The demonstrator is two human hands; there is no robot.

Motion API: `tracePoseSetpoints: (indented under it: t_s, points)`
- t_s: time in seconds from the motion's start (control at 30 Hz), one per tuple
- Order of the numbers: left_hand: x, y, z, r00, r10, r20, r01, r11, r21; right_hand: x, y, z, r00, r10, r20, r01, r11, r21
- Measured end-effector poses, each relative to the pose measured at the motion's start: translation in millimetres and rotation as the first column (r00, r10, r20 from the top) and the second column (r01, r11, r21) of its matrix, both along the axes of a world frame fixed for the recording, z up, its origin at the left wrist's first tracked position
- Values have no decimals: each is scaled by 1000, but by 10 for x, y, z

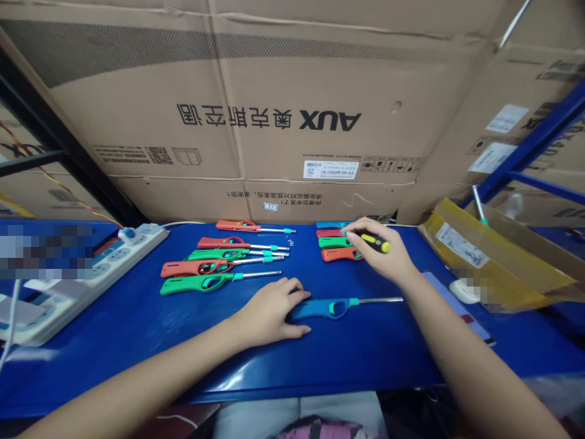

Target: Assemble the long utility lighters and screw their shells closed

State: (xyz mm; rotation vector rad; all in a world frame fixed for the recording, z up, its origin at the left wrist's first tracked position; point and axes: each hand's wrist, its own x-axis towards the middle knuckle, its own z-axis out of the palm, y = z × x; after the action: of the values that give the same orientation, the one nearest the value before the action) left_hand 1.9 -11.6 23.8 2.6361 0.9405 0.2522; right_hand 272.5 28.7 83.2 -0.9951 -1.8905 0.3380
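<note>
A blue stick lighter (315,310) with a long metal nozzle lies across the front middle of the table, nozzle to the right. My left hand (273,311) rests at its handle end, with fingers on the far side and the thumb on the near side. In my right hand (381,253) is a screwdriver (375,243) with a black and yellow handle; its tip is hidden. That hand is above a short stack of lighters, among them a green one (333,242) and an orange one (338,253), and covers their right ends.
Several red, orange and green lighters (194,283) lie in a row at left. A white power strip (91,280) stands farther left. At right are a yellow-taped open box (484,256), a flat tablet-like thing (457,305) and a white object (464,291). Large cartons (274,73) stand behind.
</note>
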Motion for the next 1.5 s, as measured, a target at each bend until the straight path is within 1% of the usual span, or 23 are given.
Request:
tracePoseSetpoints:
  t_s: [0.03, 0.07, 0.1, 0.17, 0.23, 0.33, 0.47, 0.53, 0.67, 0.73, 0.8, 0.9, 0.97, 1.07, 1.2, 1.3, 1.4, 1.5]
  points:
    - [40, -4, -6, 1000, -11, -20, 11, 1000, 13, 56, 79, -18, 976, -117, 181, 108, 992, 58]
    - [78, -9, -14, 999, -21, -37, 22, 1000, 23, 99, 143, -43, 904, -229, 362, 208, 973, 98]
    - [108, -16, -21, 999, -21, -47, 22, 999, 26, 129, 193, -76, 863, -285, 417, 267, 958, 103]
    - [138, -30, -31, 999, -11, -52, 12, 1000, 22, 161, 251, -151, 804, -392, 448, 377, 918, 126]
    - [119, -33, -22, 999, -6, -53, 7, 1000, 16, 176, 284, -220, 727, -442, 526, 448, 885, 124]
    - [15, -10, 37, 998, -23, -65, 23, 1000, 6, 202, 360, -279, 650, -370, 664, 461, 886, 43]
    - [-197, 51, 183, 999, -50, -13, 50, 998, -32, 233, 557, -303, 589, -288, 755, 478, 878, -38]
    - [-317, 85, 264, 1000, -17, 26, 18, 999, -39, 228, 673, -322, 574, -242, 782, 472, 879, -74]
    - [-519, 167, 411, 993, 108, 47, -107, 994, -39, 195, 862, -396, 572, -121, 811, 439, 881, -178]
    - [-559, 225, 470, 983, 181, 35, -181, 983, -9, 189, 911, -434, 572, -85, 816, 443, 869, -220]
    - [-540, 301, 519, 975, 222, 29, -222, 975, 15, 193, 921, -455, 572, -63, 818, 462, 848, -259]
    - [-418, 447, 574, 973, 226, 42, -228, 973, 33, 203, 873, -456, 578, -34, 815, 479, 823, -305]
    - [-301, 563, 590, 975, 218, 34, -220, 970, 107, 203, 805, -450, 582, -30, 813, 472, 826, -307]
    - [-107, 759, 568, 979, 202, 32, -205, 967, 148, 196, 670, -457, 580, -50, 813, 464, 841, -279]
    - [179, 1054, 477, 985, 169, 32, -172, 967, 190, 199, 480, -505, 574, -70, 816, 446, 862, -240]
    - [423, 1290, 402, 986, 169, 11, -167, 960, 224, 220, 377, -542, 572, -78, 817, 425, 879, -214]
    - [680, 1500, 323, 982, 189, -9, -181, 952, 248, 248, 323, -563, 571, -81, 817, 410, 890, -198]
    - [935, 1642, 221, 983, 182, -22, -170, 951, 258, 272, 302, -576, 573, -81, 816, 394, 900, -187]
